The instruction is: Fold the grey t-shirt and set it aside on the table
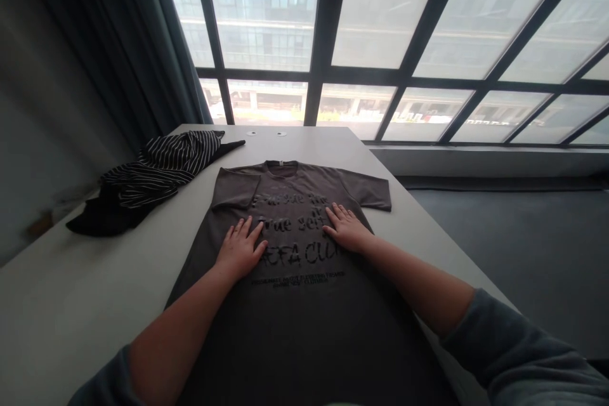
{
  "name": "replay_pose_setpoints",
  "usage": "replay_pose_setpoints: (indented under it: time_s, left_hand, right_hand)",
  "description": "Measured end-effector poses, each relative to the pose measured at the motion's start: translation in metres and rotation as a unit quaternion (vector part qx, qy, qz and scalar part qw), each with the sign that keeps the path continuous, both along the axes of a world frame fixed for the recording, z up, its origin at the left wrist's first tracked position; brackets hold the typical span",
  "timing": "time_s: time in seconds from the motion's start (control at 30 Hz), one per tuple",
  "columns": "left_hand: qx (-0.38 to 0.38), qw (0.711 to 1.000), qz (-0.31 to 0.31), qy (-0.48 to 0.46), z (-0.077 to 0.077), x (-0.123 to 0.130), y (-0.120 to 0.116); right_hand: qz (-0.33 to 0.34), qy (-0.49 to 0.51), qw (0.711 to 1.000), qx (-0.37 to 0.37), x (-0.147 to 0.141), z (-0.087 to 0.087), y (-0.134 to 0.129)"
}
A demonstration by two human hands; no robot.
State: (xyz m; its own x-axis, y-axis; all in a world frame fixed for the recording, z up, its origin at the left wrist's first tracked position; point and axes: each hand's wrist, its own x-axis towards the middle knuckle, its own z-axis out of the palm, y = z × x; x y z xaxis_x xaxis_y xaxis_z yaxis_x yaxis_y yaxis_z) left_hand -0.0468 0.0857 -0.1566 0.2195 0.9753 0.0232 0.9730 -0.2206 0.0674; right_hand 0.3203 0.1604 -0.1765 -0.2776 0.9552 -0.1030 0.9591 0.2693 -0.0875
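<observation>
A dark grey T-shirt (304,317) with black lettering lies spread out, front up, its collar toward the window. Its right-hand sleeve stretches outward, while the left-hand sleeve lies folded in over the shirt's edge. My left hand (239,247) rests flat on the left side of the chest print, fingers spread. On the other side of the print, my right hand (346,228) presses flat with its fingers apart. Both hands touch the fabric without gripping it, and they cover some of the letters. The shirt's lower hem is out of view.
The shirt lies on a white table (61,304). A crumpled heap of black and striped clothing (162,171) sits at the table's left edge. Two small white round fittings (281,134) show near the far edge. Beyond are a large window and a dark curtain (114,32).
</observation>
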Motion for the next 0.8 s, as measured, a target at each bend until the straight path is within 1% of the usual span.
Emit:
replay_pose_setpoints:
  time_s: [0.1, 0.17, 0.2, 0.3, 0.37, 0.43, 0.5, 0.6, 0.7, 0.8]
  left_hand:
    - [0.004, 1.0, 0.003, -0.004, 0.0, 0.001, 0.0]
    - [0.005, 1.0, 0.004, -0.005, 0.001, 0.001, 0.0]
    - [0.004, 1.0, 0.004, -0.006, 0.001, 0.002, 0.0]
    - [-0.002, 1.0, 0.007, -0.009, 0.003, 0.002, -0.001]
    - [-0.01, 1.0, 0.008, -0.011, 0.005, 0.002, -0.001]
    - [-0.016, 1.0, 0.006, -0.012, 0.004, 0.002, -0.001]
    - [-0.012, 1.0, 0.005, -0.018, 0.003, 0.002, -0.002]
    - [-0.002, 1.0, 0.009, -0.027, 0.001, 0.002, -0.003]
    - [-0.004, 0.999, 0.008, -0.031, 0.0, 0.001, -0.003]
    - [-0.008, 0.999, 0.008, -0.033, -0.001, 0.001, -0.003]
  right_hand:
    - [0.012, 0.0, 1.0, 0.021, -0.006, 0.01, 0.032]
    - [0.021, 0.0, 0.999, 0.044, -0.016, 0.018, 0.063]
    - [0.02, -0.002, 0.999, 0.043, -0.021, 0.022, 0.079]
    - [-0.004, -0.011, 1.0, -0.008, -0.039, 0.028, 0.127]
    - [-0.019, -0.014, 0.999, -0.034, -0.048, 0.028, 0.154]
    - [-0.032, -0.013, 0.999, -0.04, -0.053, 0.025, 0.176]
    - [-0.046, -0.009, 0.998, -0.038, -0.052, 0.021, 0.192]
    - [-0.058, -0.002, 0.998, -0.031, -0.045, 0.015, 0.209]
    - [-0.072, 0.002, 0.997, -0.019, -0.036, 0.012, 0.216]
    - [-0.096, 0.002, 0.995, -0.001, -0.035, 0.012, 0.219]
